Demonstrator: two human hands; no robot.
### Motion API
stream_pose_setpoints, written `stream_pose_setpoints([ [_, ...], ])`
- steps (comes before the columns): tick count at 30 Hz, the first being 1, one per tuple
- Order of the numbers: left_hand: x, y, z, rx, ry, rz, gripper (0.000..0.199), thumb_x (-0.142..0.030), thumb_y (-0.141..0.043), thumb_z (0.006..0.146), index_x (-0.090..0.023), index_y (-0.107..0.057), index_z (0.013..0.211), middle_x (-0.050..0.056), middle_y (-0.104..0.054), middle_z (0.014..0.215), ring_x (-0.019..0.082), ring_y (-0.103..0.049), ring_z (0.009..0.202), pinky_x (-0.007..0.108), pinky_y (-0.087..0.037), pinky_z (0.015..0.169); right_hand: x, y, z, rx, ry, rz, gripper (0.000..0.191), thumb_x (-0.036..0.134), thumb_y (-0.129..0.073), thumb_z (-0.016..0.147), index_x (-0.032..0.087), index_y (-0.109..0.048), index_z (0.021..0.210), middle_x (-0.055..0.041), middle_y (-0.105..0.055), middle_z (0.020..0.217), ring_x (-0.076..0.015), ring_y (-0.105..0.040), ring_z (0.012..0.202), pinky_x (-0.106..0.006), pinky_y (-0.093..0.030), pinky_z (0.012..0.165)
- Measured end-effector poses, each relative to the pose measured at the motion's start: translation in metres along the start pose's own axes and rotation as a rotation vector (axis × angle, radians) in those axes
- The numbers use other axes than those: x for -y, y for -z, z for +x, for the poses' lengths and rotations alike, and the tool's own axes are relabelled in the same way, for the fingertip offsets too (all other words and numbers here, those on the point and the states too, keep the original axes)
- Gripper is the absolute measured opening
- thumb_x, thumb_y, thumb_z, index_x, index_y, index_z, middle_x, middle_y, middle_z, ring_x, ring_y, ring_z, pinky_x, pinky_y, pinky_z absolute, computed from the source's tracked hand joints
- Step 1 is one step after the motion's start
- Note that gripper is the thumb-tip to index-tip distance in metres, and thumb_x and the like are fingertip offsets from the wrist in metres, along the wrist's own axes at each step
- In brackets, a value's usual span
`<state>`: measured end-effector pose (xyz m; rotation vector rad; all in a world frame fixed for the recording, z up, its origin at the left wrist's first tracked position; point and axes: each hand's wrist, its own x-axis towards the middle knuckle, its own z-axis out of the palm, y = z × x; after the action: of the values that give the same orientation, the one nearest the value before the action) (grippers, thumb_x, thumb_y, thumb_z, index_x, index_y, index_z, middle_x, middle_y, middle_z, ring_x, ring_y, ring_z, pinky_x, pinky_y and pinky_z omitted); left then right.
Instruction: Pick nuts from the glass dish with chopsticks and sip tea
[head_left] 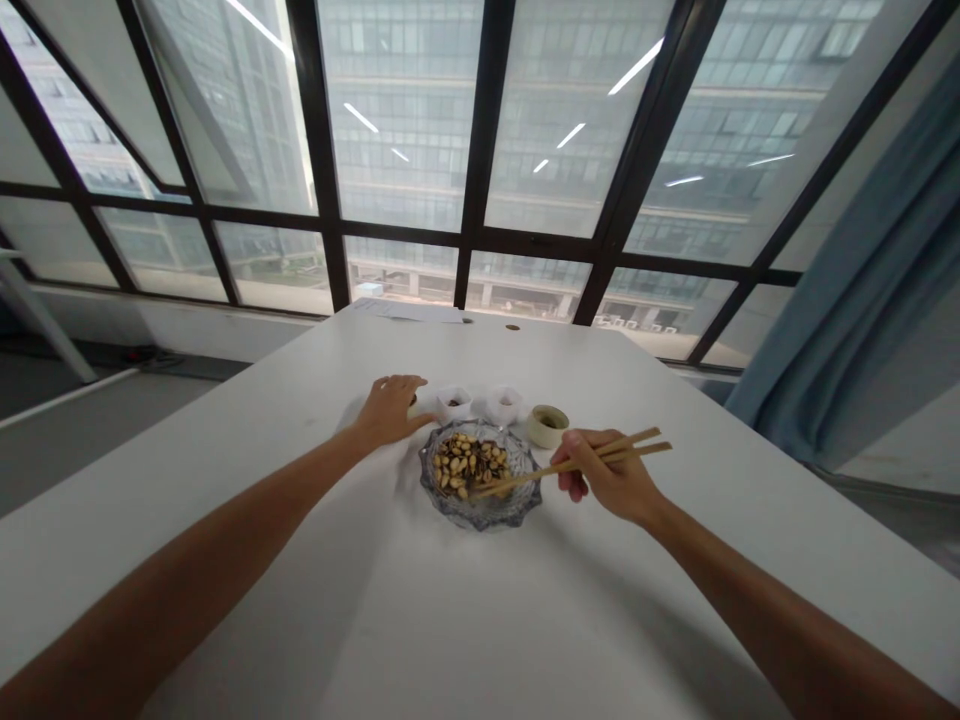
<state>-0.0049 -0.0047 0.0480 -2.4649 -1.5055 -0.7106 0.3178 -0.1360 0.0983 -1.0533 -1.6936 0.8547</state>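
A clear glass bowl with a scalloped rim (pixel 525 503) stands on the white table, holding pale nuts (pixel 456 465) and dark seeds mixed together. My right hand (pixel 606 474) is wrapped round wooden chopsticks (pixel 621 448), whose tips reach down among the nuts. Behind the bowl's left side is my left hand (pixel 394 408), fingers apart, next to a small cup that it mostly hides. Two small white cups (pixel 454 402) (pixel 504 404) with a little inside stand behind the bowl. A pale green cup (pixel 547 426) with dark contents is at its right rear.
White paper (pixel 409 312) and two small dark round objects (pixel 512 327) lie at the table's (pixel 420 620) far edge. Large framed windows rise beyond it. A blue curtain (pixel 840 290) hangs at the right.
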Motion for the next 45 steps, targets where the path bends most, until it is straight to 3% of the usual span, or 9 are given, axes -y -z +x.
stream_pose_setpoints([
  [2, 0.006, -0.002, -0.011, -0.053, 0.041, -0.015, 0.059, -0.055, -0.065, 0.085, -0.021, -0.054, 0.132, 0.013, -0.060, 0.141, 0.031, -0.052, 0.133, 0.048, -0.035, 0.114, -0.002, -0.006, -0.008, 0.061, -0.020, -0.021, 0.062, 0.072, -0.059, 0.085, 0.016, -0.068, 0.060, -0.0048, -0.064, 0.046, -0.0117, -0.055, 0.033, -0.020, -0.041, 0.032],
  [4, 0.009, -0.005, -0.019, -0.089, 0.103, -0.025, 0.059, -0.052, -0.068, 0.084, -0.022, -0.054, 0.132, 0.014, -0.056, 0.145, 0.032, -0.049, 0.136, 0.049, -0.037, 0.113, -0.008, -0.014, -0.010, 0.032, -0.002, -0.030, 0.062, 0.072, -0.061, 0.084, 0.017, -0.067, 0.057, -0.0050, -0.064, 0.046, -0.0117, -0.056, 0.035, -0.020, -0.043, 0.034],
  [10, 0.010, -0.020, -0.025, -0.173, 0.233, -0.154, 0.064, -0.048, -0.072, 0.081, -0.023, -0.048, 0.135, 0.013, -0.054, 0.144, 0.030, -0.050, 0.135, 0.047, -0.043, 0.111, -0.018, -0.012, -0.001, -0.252, 0.039, 0.064, 0.060, 0.076, -0.064, 0.079, 0.018, -0.070, 0.065, -0.0041, -0.065, 0.048, -0.0138, -0.057, 0.034, -0.024, -0.045, 0.033],
  [15, 0.011, -0.027, -0.027, -0.200, 0.294, -0.245, 0.069, -0.048, -0.073, 0.080, -0.023, -0.044, 0.137, 0.012, -0.055, 0.141, 0.028, -0.055, 0.131, 0.043, -0.046, 0.110, -0.010, 0.001, 0.002, -0.373, 0.038, 0.060, 0.063, 0.079, -0.065, 0.075, 0.017, -0.070, 0.065, -0.0032, -0.062, 0.045, -0.0134, -0.055, 0.031, -0.024, -0.042, 0.030],
  [20, 0.012, -0.027, -0.027, -0.183, 0.332, -0.282, 0.072, -0.050, -0.073, 0.080, -0.022, -0.042, 0.139, 0.014, -0.055, 0.142, 0.029, -0.057, 0.130, 0.043, -0.047, 0.110, -0.007, -0.002, 0.004, -0.407, -0.013, 0.046, 0.065, 0.081, -0.066, 0.073, 0.016, -0.069, 0.066, -0.0036, -0.062, 0.045, -0.0131, -0.055, 0.032, -0.023, -0.042, 0.030],
  [28, 0.009, -0.025, -0.026, -0.183, 0.334, -0.280, 0.071, -0.049, -0.073, 0.080, -0.023, -0.042, 0.139, 0.013, -0.055, 0.142, 0.028, -0.058, 0.128, 0.042, -0.048, 0.108, -0.025, -0.009, 0.008, -0.398, -0.178, 0.209, 0.067, 0.082, -0.069, 0.066, 0.015, -0.067, 0.069, -0.0052, -0.065, 0.049, -0.0148, -0.058, 0.036, -0.023, -0.043, 0.032],
  [36, 0.008, -0.026, -0.026, -0.186, 0.339, -0.292, 0.070, -0.048, -0.073, 0.080, -0.025, -0.042, 0.138, 0.012, -0.056, 0.143, 0.028, -0.060, 0.126, 0.042, -0.050, 0.106, -0.036, -0.008, 0.008, -0.394, -0.138, 0.254, 0.061, 0.077, -0.071, 0.071, 0.016, -0.067, 0.072, -0.0033, -0.064, 0.049, -0.0146, -0.057, 0.035, -0.024, -0.043, 0.033],
  [45, 0.007, -0.023, -0.026, -0.179, 0.341, -0.303, 0.071, -0.047, -0.073, 0.080, -0.022, -0.042, 0.138, 0.014, -0.057, 0.141, 0.028, -0.061, 0.124, 0.043, -0.050, 0.106, -0.070, -0.005, 0.001, -0.476, -0.300, 0.486, 0.060, 0.074, -0.081, 0.060, 0.017, -0.063, 0.069, -0.0007, -0.061, 0.047, -0.0125, -0.052, 0.035, -0.023, -0.039, 0.031],
])
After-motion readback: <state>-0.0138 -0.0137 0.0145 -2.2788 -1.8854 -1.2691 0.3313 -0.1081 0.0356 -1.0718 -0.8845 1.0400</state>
